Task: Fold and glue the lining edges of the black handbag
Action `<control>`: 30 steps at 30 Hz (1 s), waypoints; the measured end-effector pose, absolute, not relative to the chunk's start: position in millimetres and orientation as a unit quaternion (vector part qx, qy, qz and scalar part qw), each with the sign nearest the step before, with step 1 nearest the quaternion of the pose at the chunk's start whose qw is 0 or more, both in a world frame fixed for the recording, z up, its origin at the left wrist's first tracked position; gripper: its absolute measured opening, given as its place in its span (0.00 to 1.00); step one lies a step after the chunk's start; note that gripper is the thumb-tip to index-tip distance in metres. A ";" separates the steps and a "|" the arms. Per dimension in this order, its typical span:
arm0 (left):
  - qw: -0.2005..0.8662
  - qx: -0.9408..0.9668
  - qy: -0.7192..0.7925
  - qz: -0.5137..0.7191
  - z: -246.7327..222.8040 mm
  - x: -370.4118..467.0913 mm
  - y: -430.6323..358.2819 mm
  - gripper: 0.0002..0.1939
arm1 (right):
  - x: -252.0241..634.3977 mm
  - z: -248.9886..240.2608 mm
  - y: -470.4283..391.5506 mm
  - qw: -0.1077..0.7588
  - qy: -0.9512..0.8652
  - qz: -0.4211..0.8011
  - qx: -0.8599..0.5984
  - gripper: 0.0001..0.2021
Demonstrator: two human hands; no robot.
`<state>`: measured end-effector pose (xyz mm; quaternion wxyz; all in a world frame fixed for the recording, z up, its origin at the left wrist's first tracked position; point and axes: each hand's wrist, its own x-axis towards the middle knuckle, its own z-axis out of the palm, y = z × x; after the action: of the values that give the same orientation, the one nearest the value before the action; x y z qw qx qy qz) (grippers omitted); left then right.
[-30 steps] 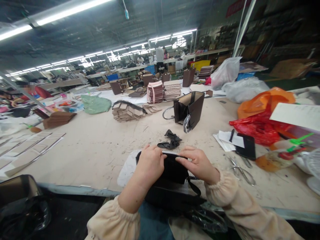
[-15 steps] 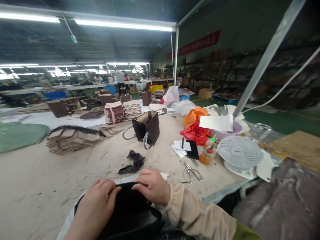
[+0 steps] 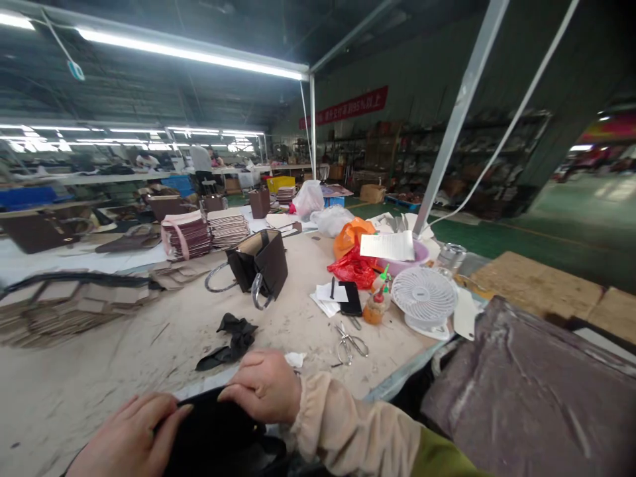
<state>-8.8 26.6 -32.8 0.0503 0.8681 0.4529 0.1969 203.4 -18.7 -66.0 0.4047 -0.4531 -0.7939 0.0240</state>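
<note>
Low at 10 to 11 o'clock, by the near table edge, black bag [image 3: 213,424]: open at the top, partly cut by the picture's lower edge; its inside is dark, so contents I cannot tell.
Left hand [image 3: 134,430]: nearly closed, fingers curled over the bag's rim, thumb pressing its inner side.
Right hand [image 3: 265,387]: also nearly closed, pinching the same rim farther right between thumb and fingers.
Brown handbag [image 3: 268,262]: upright at 11 o'clock, open, with pale lining inside; its handles wear clear wrapping.
Black cloth [image 3: 233,341]: crumpled at 11 o'clock, between that handbag and your hands.
Purple basin [image 3: 422,252]: at 1 o'clock, with a printed sheet [image 3: 387,246] lying over it; this print is too small for reading.
Glue bottle [image 3: 375,308]: at 1 o'clock, left of the white fan [image 3: 424,298], holding amber liquid.
Red plastic bag [image 3: 355,265]: near the basin, touching the orange plastic bag [image 3: 350,237]; what is in them, I cannot tell.
Scissors [image 3: 352,346]: on the table toward 12 to 1 o'clock, nearer than the black phone [image 3: 352,299].
Red banner [image 3: 348,108]: far at 12 o'clock, in white Chinese characters; the ending reads "95%以上".
Brands: none that I can read.
</note>
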 end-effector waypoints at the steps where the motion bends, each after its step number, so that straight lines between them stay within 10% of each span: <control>1: 0.050 0.873 0.454 0.175 -27.3 -6.9 22.7 0.11 | 203.9 -62.9 -21.5 0.405 -0.796 0.036 -0.448 0.18; 8: 0.021 0.858 0.498 0.124 1.2 14.1 -3.1 0.09 | 202.7 -36.0 -26.0 0.396 -0.791 0.100 -0.455 0.27; 14: 0.062 0.862 0.484 0.136 4.2 -2.1 -4.8 0.08 | 184.3 -49.5 -9.0 0.355 -0.818 0.140 -0.430 0.10; 30: 0.034 0.843 0.528 0.098 8.9 -13.5 -1.9 0.10 | 187.6 -45.7 -4.7 0.380 -0.802 0.195 -0.418 0.07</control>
<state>-13.5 -1.9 8.9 0.0337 0.8431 0.5276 0.0984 187.6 -4.7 -45.7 0.3803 -0.4179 -0.8016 0.1952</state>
